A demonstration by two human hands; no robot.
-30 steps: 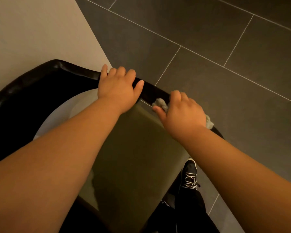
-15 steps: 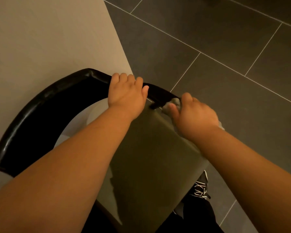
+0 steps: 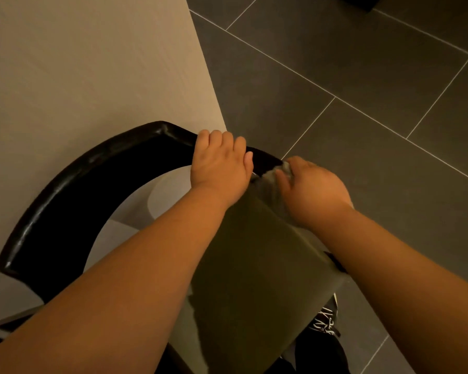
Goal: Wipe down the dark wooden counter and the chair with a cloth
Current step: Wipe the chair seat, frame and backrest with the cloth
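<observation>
A chair with a curved, glossy black backrest and an olive-green seat cushion stands below me. My left hand grips the top of the backrest near its right end. Beside it, my right hand is closed on a grey cloth, pressing it where the backrest's end meets the seat's far corner. Most of the cloth is hidden under that hand. No dark wooden counter is in view.
A pale beige wall or panel fills the upper left behind the chair. Dark grey floor tiles with light grout lines spread to the right. A black shoe with white laces shows under the seat's near right edge.
The view has shifted so the chair and both hands sit further right and lower. My right hand with the cloth has moved closer to my left hand, along the seat's far corner.
</observation>
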